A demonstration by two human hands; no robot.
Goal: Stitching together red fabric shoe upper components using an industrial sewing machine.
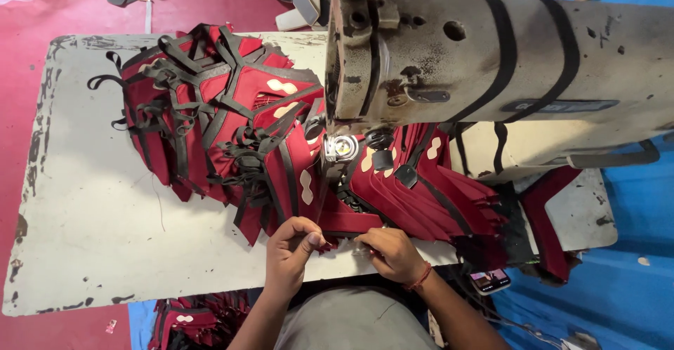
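Both hands work at the near edge of the bench (91,252), just in front of the sewing machine (491,69). Left hand (291,248): thumb and fingers pinched together on the near corner of a red fabric piece (344,220) with black strap trim. Right hand (390,252): fingers closed on the same edge just beside it, seemingly picking at something small; what it holds is too small to tell. The piece lies flat, its far end running under the needle area and lamp (337,148). To do this well, I judge: keep the edge taut between the two grips, pull low along the bench, keep fingertips short of the needle. Room is tight: the pile of finished red pieces (210,118) crowds the left and far side, more pieces (449,195) fan out right, loose straps could snag. Open bench lies only to the near left; the bench edge sits right under the wrists. A phone (490,280) rests near the right forearm.
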